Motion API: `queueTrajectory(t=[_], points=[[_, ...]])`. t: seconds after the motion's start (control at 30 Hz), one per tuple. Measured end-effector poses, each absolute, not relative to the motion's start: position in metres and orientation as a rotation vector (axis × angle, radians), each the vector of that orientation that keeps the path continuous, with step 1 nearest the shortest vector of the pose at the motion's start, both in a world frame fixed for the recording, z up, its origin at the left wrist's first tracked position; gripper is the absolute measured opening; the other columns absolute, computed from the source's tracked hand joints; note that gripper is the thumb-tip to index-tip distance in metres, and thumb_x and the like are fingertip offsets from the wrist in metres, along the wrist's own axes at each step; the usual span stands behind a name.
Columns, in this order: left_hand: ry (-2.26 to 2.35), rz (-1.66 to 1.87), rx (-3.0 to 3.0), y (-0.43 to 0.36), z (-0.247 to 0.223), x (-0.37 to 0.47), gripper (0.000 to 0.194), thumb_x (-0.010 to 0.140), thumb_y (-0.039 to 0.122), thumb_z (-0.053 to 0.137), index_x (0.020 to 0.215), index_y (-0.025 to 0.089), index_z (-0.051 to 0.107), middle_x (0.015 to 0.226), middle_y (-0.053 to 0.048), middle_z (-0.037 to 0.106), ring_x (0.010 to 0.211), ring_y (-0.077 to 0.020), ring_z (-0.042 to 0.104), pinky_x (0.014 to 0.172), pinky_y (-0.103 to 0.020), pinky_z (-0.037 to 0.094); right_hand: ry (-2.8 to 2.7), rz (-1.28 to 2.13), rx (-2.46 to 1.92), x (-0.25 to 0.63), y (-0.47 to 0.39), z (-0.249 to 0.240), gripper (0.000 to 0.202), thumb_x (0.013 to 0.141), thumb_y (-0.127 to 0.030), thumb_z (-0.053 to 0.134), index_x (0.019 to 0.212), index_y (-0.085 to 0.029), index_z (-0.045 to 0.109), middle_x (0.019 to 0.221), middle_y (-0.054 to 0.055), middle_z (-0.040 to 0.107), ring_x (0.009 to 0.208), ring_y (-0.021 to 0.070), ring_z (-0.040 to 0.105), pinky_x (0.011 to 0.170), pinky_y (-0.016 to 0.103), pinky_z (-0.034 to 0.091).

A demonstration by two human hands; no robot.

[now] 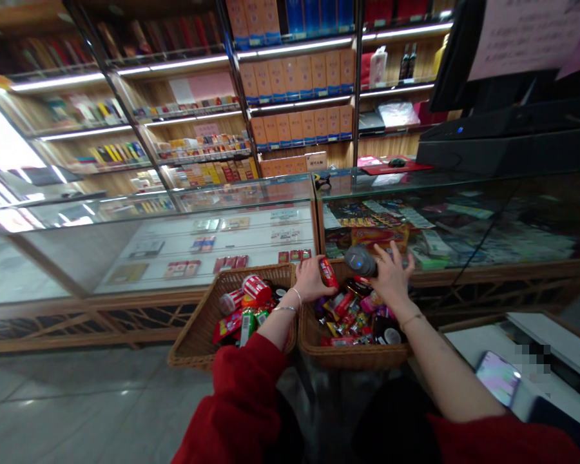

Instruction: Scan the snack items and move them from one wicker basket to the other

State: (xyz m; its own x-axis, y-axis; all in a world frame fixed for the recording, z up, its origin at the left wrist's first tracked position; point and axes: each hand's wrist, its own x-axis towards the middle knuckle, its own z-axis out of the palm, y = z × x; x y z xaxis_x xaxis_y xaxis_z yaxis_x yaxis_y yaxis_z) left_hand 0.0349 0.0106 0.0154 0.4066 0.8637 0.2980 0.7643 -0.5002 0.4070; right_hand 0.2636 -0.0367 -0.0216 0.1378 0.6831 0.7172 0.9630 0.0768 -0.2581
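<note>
My left hand is closed on a small red packet with pale lettering, held over the meeting rims of two wicker baskets. My right hand is above the right basket, its thumb and forefinger around a dark container with a round grey end; its other fingers stick out. Under the hands, the right basket holds many wrapped sweets in mixed colours. In the left basket lie red-and-white striped tubs, green packs and a red packet, partly hidden by my left forearm.
Behind the baskets runs a glass display counter with small boxes inside. Stocked shelves line the wall. A monitor stands on the counter at right. A phone lies on a white surface near my right arm.
</note>
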Motion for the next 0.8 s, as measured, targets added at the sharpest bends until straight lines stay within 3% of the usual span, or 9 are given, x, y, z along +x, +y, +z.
queueTrajectory(t=[0.3,0.47,0.63,0.8], points=[[1.331,0.959,2.335,0.005,0.006,0.014,0.098,0.058,0.037,0.087,0.142,0.021,0.038,0.14,-0.014,0.053,0.134,-0.0341,0.05,0.115,-0.05,0.037,-1.784,-0.465,-1.591,0.237,-0.038,-0.028,0.036,0.069,-0.01,0.057,0.1,-0.021,0.071,0.147,0.008,0.06,0.149,0.0357,0.033,0.117,0.071,0.015],[1.331,0.935,2.401,0.003,0.001,0.018,0.103,0.059,0.042,0.088,0.147,0.024,0.037,0.141,-0.012,0.054,0.135,-0.0339,0.049,0.115,-0.05,0.036,-1.814,-0.474,-1.556,0.235,-0.041,-0.032,0.035,0.071,-0.01,0.056,0.101,-0.022,0.071,0.147,0.007,0.061,0.15,0.0349,0.033,0.117,0.071,0.016],[1.42,0.856,2.504,0.001,0.002,0.021,0.106,0.059,0.054,0.088,0.149,0.025,0.039,0.139,-0.011,0.056,0.136,-0.0349,0.046,0.119,-0.056,0.025,-1.836,-0.492,-1.561,0.238,-0.042,-0.035,0.037,0.07,-0.009,0.056,0.102,-0.022,0.07,0.147,0.006,0.06,0.15,0.0352,0.032,0.117,0.071,0.017],[1.385,0.848,2.525,0.001,0.003,0.021,0.101,0.054,0.045,0.092,0.141,0.023,0.046,0.136,-0.012,0.058,0.131,-0.0344,0.05,0.115,-0.051,0.032,-1.833,-0.488,-1.555,0.241,-0.043,-0.038,0.035,0.071,-0.008,0.056,0.1,-0.021,0.071,0.147,0.007,0.06,0.15,0.0361,0.033,0.118,0.07,0.015]])
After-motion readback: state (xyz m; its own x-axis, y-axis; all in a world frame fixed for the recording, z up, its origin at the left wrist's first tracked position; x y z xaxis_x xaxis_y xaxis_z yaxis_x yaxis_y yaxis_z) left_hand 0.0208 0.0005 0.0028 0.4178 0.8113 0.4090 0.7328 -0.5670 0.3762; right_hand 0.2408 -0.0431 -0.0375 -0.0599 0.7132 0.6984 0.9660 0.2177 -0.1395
